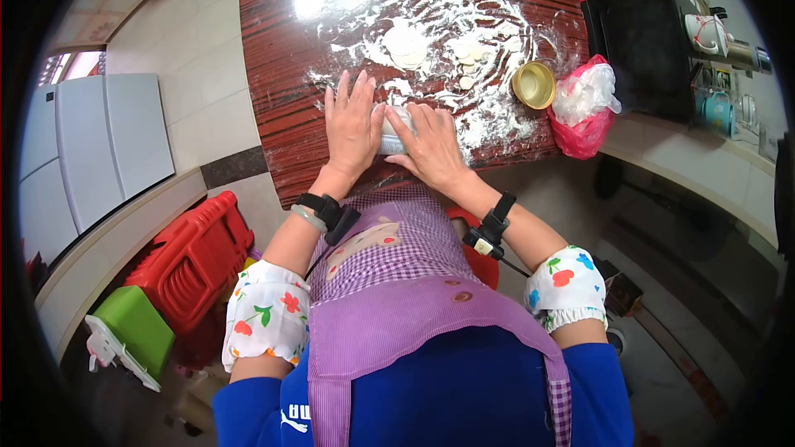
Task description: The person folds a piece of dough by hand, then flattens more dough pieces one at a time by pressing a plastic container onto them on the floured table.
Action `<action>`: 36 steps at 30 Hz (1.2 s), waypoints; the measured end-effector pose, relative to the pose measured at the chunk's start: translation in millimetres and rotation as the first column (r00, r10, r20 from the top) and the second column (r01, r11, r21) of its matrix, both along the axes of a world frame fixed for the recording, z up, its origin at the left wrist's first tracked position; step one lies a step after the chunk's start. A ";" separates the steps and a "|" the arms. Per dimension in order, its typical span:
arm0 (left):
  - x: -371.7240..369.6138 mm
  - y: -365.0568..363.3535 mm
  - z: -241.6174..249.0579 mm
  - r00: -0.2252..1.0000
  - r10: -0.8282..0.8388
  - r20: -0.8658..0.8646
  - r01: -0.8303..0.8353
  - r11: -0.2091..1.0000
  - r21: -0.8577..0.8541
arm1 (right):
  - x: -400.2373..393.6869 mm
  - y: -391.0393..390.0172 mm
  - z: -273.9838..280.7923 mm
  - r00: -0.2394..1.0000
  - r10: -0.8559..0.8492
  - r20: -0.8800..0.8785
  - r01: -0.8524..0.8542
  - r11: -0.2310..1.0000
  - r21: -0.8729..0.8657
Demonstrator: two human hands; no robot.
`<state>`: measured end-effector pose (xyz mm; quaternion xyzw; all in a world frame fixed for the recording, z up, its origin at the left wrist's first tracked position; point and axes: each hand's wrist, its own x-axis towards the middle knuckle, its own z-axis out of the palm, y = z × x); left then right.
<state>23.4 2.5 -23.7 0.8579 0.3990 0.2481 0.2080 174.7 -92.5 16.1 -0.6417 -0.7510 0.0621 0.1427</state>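
Observation:
Close to the table's near edge, a pale, roughly cylindrical object [392, 142] lies between and partly under my hands; its kind is hard to make out. My left hand [354, 124] is stretched out flat at its left side, fingers pointing away from me. My right hand [434, 142] rests over its right part with the fingers extended and slightly spread. Beyond them sits a flat round of floured dough [406, 46]. Small dough pieces [470, 56] lie to its right, among scattered white flour.
The dark red wooden table [286, 99] carries a gold tin [534, 85] at its right side. Beside the tin is a pink plastic bag [580, 128] with clear plastic in it. Red stacked stools [195, 265] and a green one [137, 335] stand low at left.

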 end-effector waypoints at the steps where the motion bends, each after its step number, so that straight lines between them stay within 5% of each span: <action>1: -0.6 -4.2 -0.4 0.994 -0.023 -0.109 0.024 1.000 0.009 | 0.5 0.5 -2.9 1.000 0.003 0.000 -0.003 1.000 -0.006; 5: 22.2 24.4 -1.9 0.979 0.103 -0.176 -0.086 0.991 0.100 | 13.4 40.4 -22.8 0.982 -0.117 0.148 0.117 0.993 0.009; 9: 48.2 69.2 -6.1 0.964 0.143 -0.224 -0.145 0.989 0.008 | 32.9 74.8 -15.6 0.975 -0.165 0.150 0.173 0.984 -0.038; 12: 18.1 26.5 5.5 0.957 0.003 -0.289 -0.029 0.996 -0.085 | 13.4 35.0 -18.7 0.986 -0.162 0.050 0.161 0.987 0.014; 17: -13.5 -25.2 6.9 0.963 -0.117 -0.245 0.122 0.992 0.008 | -1.8 -3.1 -13.0 0.993 -0.064 0.102 0.057 0.996 0.075; 20: 28.0 43.2 1.7 0.973 0.064 -0.222 -0.045 0.995 0.089 | 27.5 71.0 -17.8 0.978 -0.208 0.029 0.210 0.970 -0.124; 24: 25.4 77.7 7.3 0.966 0.207 -0.155 -0.191 0.975 0.109 | 46.4 101.0 -19.1 0.970 -0.242 -0.016 0.238 0.961 -0.144; 26: -8.6 60.4 18.5 0.887 0.400 0.232 -0.339 0.904 -0.262 | 51.9 88.4 -13.8 0.960 -0.224 -0.170 0.181 0.955 -0.235; 28: -39.3 30.1 9.5 0.850 0.459 0.260 -0.390 0.878 -0.277 | 54.6 67.1 -1.8 0.990 -0.092 -0.107 0.074 0.984 -0.164; 31: -57.0 -17.3 -22.2 0.939 0.332 0.088 -0.280 0.887 -0.366 | 50.2 42.0 -0.8 0.996 0.074 0.043 -0.069 0.991 -0.113; 33: -44.3 -33.4 -34.8 0.982 0.187 0.030 -0.158 0.897 -0.413 | 51.4 33.7 -11.8 1.000 0.006 0.025 0.000 0.969 -0.246; 35: -19.5 -32.8 -32.6 0.988 0.132 0.079 -0.104 0.952 -0.287 | 56.4 39.8 -5.3 0.997 -0.069 -0.025 0.055 0.924 -0.379; 36: -6.6 -29.4 -34.8 0.982 0.145 0.117 -0.110 0.959 -0.263 | 62.2 39.4 -3.7 0.961 -0.245 -0.128 0.177 0.902 -0.395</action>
